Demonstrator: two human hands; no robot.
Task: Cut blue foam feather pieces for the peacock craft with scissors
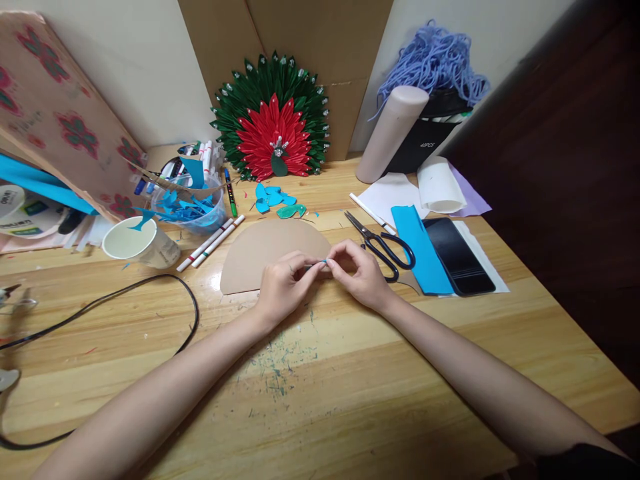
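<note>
Two hands meet at the middle of the wooden table, pinching one small teal paper piece between them. Left of the grip, well apart, sit a paper cup, a clear bowl of blue paper scraps and two white markers. The left hand has thumb and forefinger closed tight on the piece's left end; the right hand nips its right end the same way. Just behind the grip lies a brown cardboard half-circle, and further back stands a red and green paper peacock. Right of the grip lie black scissors, a folded blue sheet and a phone. Folding or rolling the piece looks to be the step in hand; the next move calls for a steady, fine pinch. Fingers hide nearly all of the piece, so its shape is unclear
</note>
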